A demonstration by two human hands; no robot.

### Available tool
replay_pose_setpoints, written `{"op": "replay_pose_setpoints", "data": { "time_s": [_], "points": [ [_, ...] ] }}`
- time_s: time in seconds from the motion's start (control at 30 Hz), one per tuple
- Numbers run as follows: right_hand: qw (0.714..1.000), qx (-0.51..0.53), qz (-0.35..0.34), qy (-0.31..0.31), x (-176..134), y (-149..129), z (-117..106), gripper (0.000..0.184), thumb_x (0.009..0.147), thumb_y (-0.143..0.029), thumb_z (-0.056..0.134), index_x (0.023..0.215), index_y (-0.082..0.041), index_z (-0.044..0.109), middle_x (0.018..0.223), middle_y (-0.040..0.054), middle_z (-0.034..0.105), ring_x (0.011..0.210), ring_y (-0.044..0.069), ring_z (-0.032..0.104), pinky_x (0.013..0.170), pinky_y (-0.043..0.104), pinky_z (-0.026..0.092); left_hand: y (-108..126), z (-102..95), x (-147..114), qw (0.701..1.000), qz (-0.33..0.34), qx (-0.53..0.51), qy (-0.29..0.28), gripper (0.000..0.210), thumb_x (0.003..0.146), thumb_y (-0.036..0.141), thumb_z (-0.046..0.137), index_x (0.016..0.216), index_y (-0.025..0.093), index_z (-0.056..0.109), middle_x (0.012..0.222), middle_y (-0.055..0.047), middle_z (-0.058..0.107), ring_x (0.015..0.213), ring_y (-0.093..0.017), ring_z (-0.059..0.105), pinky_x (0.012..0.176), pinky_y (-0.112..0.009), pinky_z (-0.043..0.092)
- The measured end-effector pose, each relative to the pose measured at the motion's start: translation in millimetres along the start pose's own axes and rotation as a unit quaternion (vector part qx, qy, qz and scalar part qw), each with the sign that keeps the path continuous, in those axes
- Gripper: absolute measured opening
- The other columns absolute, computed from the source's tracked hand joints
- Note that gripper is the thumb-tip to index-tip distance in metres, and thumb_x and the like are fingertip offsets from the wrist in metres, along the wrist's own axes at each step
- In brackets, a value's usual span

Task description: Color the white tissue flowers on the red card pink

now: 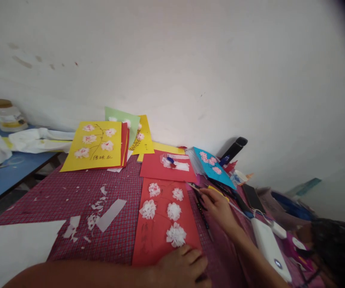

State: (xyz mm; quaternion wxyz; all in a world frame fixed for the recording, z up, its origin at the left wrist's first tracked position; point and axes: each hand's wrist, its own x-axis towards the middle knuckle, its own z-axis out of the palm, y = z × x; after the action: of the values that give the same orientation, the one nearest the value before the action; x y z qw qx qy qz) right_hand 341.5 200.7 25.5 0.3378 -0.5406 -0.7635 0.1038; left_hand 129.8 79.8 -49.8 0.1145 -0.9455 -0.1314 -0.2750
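A red card (163, 224) with several white and pink-tinted paper flowers, faint drawn branches and handwriting lies in front of me. Across its lower edge rests my left hand (187, 264), fingers curled together; a dark bit shows by them, too unclear to name. My right hand (214, 204) is closed in a pinch just off the card's upper right side. It grips a thin pen-like stick (192, 186), its tip pointing left over the card's top right corner. Above lies another red sheet (151, 166), bearing white paper strips and a small blue-and-red object.
Finished-looking yellow (100, 140) and green (127, 120) flower cards lean at the back. White paper scraps (111, 216) litter the checked cloth. A blue card (212, 166), black pens, a phone (254, 199) and a white power bank (270, 244) crowd the right. Another person's dark hair (340, 248) shows lower right.
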Motion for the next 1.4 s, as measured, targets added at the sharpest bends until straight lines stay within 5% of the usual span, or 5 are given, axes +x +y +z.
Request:
{"op": "replay_pose_setpoints", "data": {
  "time_s": [0.27,0.67,1.4],
  "points": [
    [0.999,0.038,-0.013,0.0,-50,-15,6,0.025,0.099,-0.028,0.054,0.107,-0.024,0.077,0.102,0.0079,0.08,0.094,0.026,0.076,0.086,0.04,0.061,0,-8.7,4,1.0,-0.004,-0.003,-0.007,0.025,0.103,0.039,0.056,0.121,0.025,0.065,0.123,-0.008,0.07,0.101,-0.023,0.067,0.081,-0.035,0.046],
    [0.998,0.017,-0.061,0.01,-40,-16,15,0.023,0.099,-0.023,0.054,0.106,-0.022,0.076,0.101,0.0095,0.081,0.094,0.026,0.077,0.086,0.04,0.062,2,0.0,1,1.0,-0.009,0.0,0.0,0.027,0.105,0.039,0.051,0.124,0.027,0.066,0.125,-0.006,0.069,0.105,-0.024,0.067,0.084,-0.035,0.048],
    [0.971,-0.173,-0.119,-0.115,10,-56,-10,0.029,0.099,-0.017,0.05,0.103,-0.023,0.078,0.095,0.0064,0.077,0.089,0.02,0.073,0.079,0.028,0.05,4,4.0,0,0.999,-0.01,-0.007,-0.035,0.026,0.103,0.042,0.053,0.122,0.032,0.068,0.129,-0.005,0.069,0.109,-0.024,0.067,0.083,-0.036,0.05]
  ]
}}
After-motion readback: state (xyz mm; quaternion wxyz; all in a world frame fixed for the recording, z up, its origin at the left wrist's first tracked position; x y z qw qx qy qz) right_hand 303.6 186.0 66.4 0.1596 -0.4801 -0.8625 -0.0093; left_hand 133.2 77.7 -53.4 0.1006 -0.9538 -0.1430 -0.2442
